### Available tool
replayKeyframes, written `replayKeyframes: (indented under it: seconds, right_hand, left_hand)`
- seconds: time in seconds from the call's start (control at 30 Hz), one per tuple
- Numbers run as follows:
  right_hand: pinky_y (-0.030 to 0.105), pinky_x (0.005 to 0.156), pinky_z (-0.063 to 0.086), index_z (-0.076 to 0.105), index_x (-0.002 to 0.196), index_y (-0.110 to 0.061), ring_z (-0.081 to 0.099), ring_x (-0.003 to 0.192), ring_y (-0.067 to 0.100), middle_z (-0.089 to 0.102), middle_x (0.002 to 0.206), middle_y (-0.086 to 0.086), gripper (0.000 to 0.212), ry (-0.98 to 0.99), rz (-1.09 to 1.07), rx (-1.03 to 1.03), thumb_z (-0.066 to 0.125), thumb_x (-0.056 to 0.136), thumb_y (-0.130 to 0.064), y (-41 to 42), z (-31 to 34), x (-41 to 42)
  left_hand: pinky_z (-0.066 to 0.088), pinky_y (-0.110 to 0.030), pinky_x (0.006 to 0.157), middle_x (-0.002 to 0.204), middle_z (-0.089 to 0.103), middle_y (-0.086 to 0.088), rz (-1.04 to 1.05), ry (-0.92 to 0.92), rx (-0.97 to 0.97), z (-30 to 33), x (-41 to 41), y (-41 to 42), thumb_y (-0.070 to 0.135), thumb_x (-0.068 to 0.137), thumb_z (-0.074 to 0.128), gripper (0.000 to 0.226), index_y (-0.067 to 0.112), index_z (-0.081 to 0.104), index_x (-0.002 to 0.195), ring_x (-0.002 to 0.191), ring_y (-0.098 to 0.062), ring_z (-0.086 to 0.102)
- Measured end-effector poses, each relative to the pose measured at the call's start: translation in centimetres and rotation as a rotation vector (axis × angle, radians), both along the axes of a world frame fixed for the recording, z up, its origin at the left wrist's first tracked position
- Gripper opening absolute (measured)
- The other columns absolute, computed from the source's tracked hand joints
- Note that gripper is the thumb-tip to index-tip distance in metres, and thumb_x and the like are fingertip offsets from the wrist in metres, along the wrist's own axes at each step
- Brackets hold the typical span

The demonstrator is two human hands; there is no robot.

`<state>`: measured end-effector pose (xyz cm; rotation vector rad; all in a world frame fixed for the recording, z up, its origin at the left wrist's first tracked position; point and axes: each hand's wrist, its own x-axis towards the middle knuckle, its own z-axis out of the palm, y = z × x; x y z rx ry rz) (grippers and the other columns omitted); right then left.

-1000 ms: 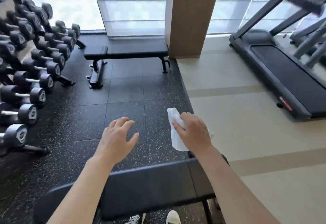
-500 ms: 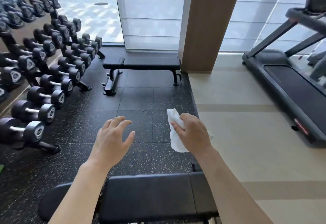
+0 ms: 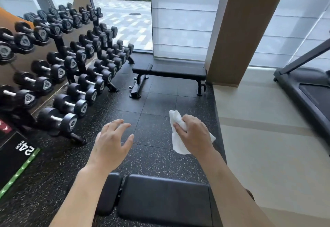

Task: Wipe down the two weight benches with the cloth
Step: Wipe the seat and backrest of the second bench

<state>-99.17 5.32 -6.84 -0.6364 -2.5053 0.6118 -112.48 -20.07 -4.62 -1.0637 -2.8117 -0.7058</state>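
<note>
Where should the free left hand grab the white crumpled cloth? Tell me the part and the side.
Take the white crumpled cloth by its loose lower flap, coming in from the left. The right hand already grips its bunched middle, and the upper corner stands up short above the fingers. The lower flap hangs free below them, facing the open left hand, so that hand likely has the most room there.

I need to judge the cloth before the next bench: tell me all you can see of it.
The cloth is white and thin, perhaps paper-like, crumpled and folded rather than spread flat. The right hand grips its middle, with one end sticking up past the fingers and the other hanging below the palm. It is held in the air above the dark speckled floor, beyond the near bench, touching neither bench.
</note>
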Motion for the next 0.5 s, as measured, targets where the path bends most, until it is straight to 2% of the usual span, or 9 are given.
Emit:
replayKeyframes:
  seconds: [0.17,0.5]
  right_hand:
    - [0.033,0.069,0.037,0.049,0.081,-0.023,0.051,0.070,0.015,0.053,0.075,-0.010,0.030,0.011,0.069,0.010,0.059,0.100,-0.044,-6.8,1.0,-4.4]
    - [0.031,0.065,0.031,0.046,0.080,-0.025,0.047,0.067,0.015,0.046,0.072,-0.015,0.032,-0.004,0.275,0.040,0.061,0.098,-0.047,-28.0,1.9,-16.0]
  left_hand:
    - [0.040,-0.051,0.117,0.151,0.054,-0.002,0.084,0.000,0.036,0.9,-2.3,-8.1,0.035,0.099,0.067,0.043,0.018,0.065,0.139,0.142,-0.025,0.044]
    - [0.040,-0.052,0.117,0.150,0.055,-0.003,0.335,-0.009,0.096,1.4,-7.0,-31.6,0.041,0.100,0.060,0.047,0.018,0.062,0.142,0.141,-0.027,0.044]
